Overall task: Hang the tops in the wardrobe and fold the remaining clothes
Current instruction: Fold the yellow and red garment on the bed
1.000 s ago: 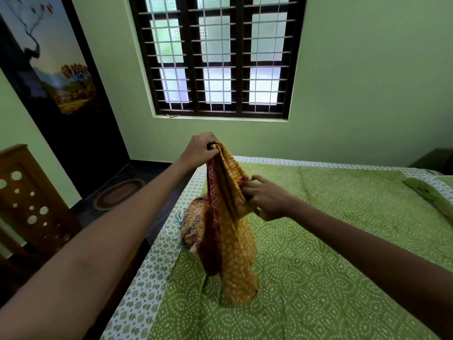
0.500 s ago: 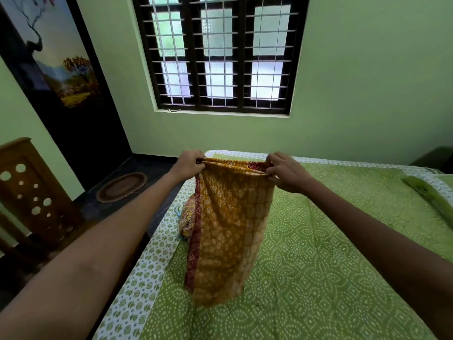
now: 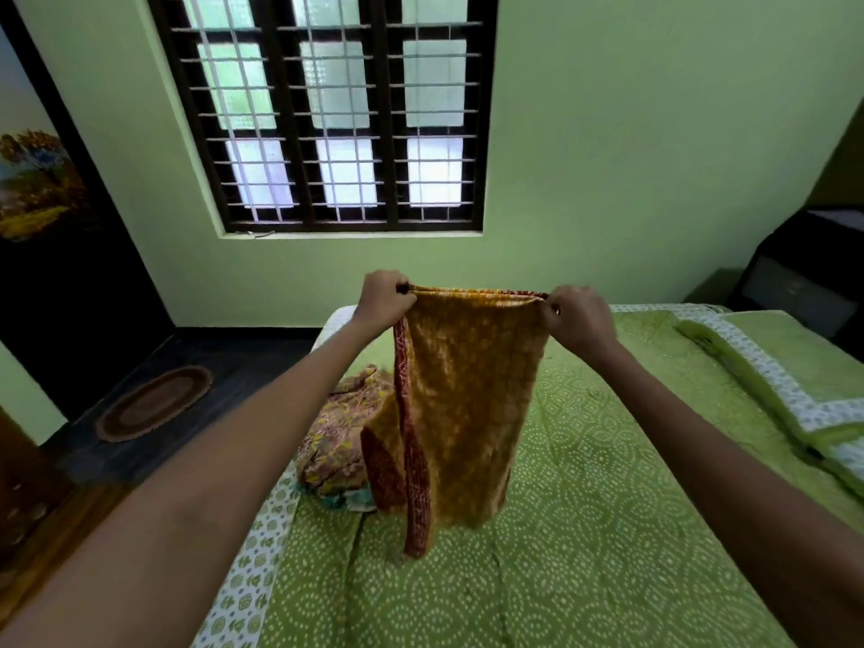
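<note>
A mustard-yellow printed garment (image 3: pixel 467 404) with a dark red border hangs stretched flat above the bed. My left hand (image 3: pixel 381 297) grips its top left corner and my right hand (image 3: pixel 577 315) pinches its top right corner, both at the same height. Its lower edge and a red strip reach down to the bedspread. Behind and left of it, a crumpled pile of patterned clothes (image 3: pixel 341 437) lies near the bed's left edge.
The bed (image 3: pixel 608 530) carries a green dotted bedspread; a folded green blanket (image 3: pixel 771 381) lies at its right. A barred window (image 3: pixel 336 109) faces me. An oval mat (image 3: pixel 154 402) lies on the dark floor at left, with a dark cabinet (image 3: pixel 809 278) at far right.
My right hand slid from the middle of the bunched garment out to its top corner, spreading the cloth wide between both hands. Both hands then rose slightly, lifting it.
</note>
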Available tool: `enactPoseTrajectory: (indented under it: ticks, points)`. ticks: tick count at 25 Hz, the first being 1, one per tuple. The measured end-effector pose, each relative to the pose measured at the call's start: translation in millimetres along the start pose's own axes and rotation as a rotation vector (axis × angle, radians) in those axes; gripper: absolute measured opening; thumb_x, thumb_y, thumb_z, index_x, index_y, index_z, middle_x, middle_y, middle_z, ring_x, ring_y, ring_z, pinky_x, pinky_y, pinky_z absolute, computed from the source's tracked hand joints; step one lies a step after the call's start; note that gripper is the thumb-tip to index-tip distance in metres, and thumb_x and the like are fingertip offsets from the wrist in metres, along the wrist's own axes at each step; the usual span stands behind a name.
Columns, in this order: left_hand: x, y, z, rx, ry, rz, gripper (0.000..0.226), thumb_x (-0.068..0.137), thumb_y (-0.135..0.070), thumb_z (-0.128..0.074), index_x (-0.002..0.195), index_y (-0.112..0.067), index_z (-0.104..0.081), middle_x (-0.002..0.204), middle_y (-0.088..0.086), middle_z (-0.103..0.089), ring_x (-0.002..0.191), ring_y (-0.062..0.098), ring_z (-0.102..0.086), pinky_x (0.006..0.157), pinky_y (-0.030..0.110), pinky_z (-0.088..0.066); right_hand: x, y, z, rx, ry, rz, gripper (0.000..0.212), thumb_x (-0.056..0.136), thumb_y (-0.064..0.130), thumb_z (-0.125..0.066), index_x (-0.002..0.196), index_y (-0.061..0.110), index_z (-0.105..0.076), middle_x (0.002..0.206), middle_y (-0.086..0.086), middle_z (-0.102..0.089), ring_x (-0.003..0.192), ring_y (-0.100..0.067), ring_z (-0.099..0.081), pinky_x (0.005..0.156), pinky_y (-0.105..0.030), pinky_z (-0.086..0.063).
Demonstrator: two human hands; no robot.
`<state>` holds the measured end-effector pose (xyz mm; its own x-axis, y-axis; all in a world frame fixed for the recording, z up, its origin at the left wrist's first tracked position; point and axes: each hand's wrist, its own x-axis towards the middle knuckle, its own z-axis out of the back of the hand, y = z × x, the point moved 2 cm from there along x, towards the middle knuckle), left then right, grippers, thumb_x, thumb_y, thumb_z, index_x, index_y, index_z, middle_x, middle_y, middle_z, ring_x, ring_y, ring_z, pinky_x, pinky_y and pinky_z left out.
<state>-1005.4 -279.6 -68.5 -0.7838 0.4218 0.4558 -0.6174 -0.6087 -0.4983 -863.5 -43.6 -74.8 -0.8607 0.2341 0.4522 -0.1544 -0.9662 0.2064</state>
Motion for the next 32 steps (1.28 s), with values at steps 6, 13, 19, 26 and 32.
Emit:
enactPoseTrajectory:
  ticks: [6, 13, 19, 26, 32]
  points:
    - [21.0, -35.7, -27.8, -0.093, 0.044, -0.154, 0.016, 0.073, -0.001, -0.06, 0.08, 0.004, -0.074, 0.079, 0.018, -0.071, 0.07, 0.023, -0.06, 0.062, 0.031, -0.045, -28.2, -28.9, 22.4, -0.163, -0.091, -0.184, 0.026, 0.087, 0.022, -0.056, 0.085, 0.001, -0.071, 0.081, -0.02, -0.068, 0.075, -0.037, -0.062, 0.057, -0.032, -0.036]
    - [36.4, -94.9, -83.0, -0.096, 0.033, -0.198, 0.024, 0.077, -0.014, -0.062, 0.096, -0.011, -0.075, 0.095, 0.007, -0.073, 0.093, 0.022, -0.063, 0.069, 0.025, -0.045, -60.8, -80.9, 50.0, -0.246, -0.187, -0.358, 0.022, 0.082, 0.016, -0.055, 0.075, -0.001, -0.067, 0.078, -0.02, -0.064, 0.077, -0.037, -0.058, 0.056, -0.033, -0.033]
    - [52.8, -168.1, -146.2, -0.252, 0.131, -0.242, 0.023, 0.073, -0.003, -0.06, 0.091, -0.001, -0.075, 0.088, 0.015, -0.073, 0.082, 0.024, -0.068, 0.072, 0.028, -0.054, -76.6, -156.1, 72.3, -0.211, -0.243, -0.497, 0.022, 0.083, 0.013, -0.053, 0.076, -0.004, -0.066, 0.079, -0.02, -0.064, 0.074, -0.039, -0.058, 0.057, -0.036, -0.038]
    - [97.8, -262.6, -292.4, -0.22, 0.311, -0.2, 0.014, 0.076, 0.002, -0.056, 0.075, 0.004, -0.069, 0.07, 0.016, -0.058, 0.07, 0.019, -0.053, 0.058, 0.027, -0.033, -63.8, -324.5, 69.5, 0.189, -0.25, -0.722, 0.036, 0.077, -0.004, -0.048, 0.042, 0.0, -0.05, 0.03, 0.004, -0.045, 0.033, -0.004, -0.05, 0.035, -0.011, -0.037]
    - [142.2, -339.0, -415.0, -0.241, 0.334, -0.146, 0.016, 0.091, -0.003, -0.05, 0.087, 0.008, -0.06, 0.084, 0.016, -0.051, 0.077, 0.023, -0.045, 0.062, 0.026, -0.029, -42.4, -455.1, 55.2, 0.328, -0.273, -0.804, 0.028, 0.088, 0.002, -0.052, 0.061, -0.003, -0.059, 0.06, -0.007, -0.049, 0.06, -0.014, -0.042, 0.055, -0.025, -0.027]
